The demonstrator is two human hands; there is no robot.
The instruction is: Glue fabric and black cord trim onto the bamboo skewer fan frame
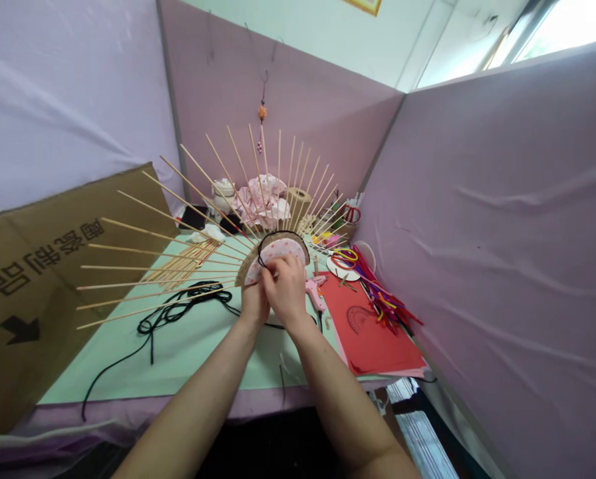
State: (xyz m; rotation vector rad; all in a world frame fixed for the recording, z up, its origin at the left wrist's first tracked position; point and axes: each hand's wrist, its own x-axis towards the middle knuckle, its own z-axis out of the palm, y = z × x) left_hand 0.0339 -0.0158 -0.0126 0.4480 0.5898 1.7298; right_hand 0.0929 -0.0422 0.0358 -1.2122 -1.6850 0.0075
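Observation:
In front of me is a half-round piece (283,249), pink patterned in the middle with a brown rim, and thin wooden sticks (198,229) fan out from it. My left hand (255,305) is at its lower edge, fingers mostly hidden behind it and my other hand; it appears to grip the piece. Across its face, my right hand (287,287) has its fingers pinched at a loop of black cord (259,253). More of the cord runs along the curved rim. A loose bundle of black cord (188,303) lies on the table to the left.
A pink glue gun (315,293) lies right of my hands, beside red sheets (372,332) with a protractor (360,319). Colourful pipe cleaners (382,293) and scissors (344,258) are farther right. Spare sticks (183,263) lie left, near a large cardboard box (63,279).

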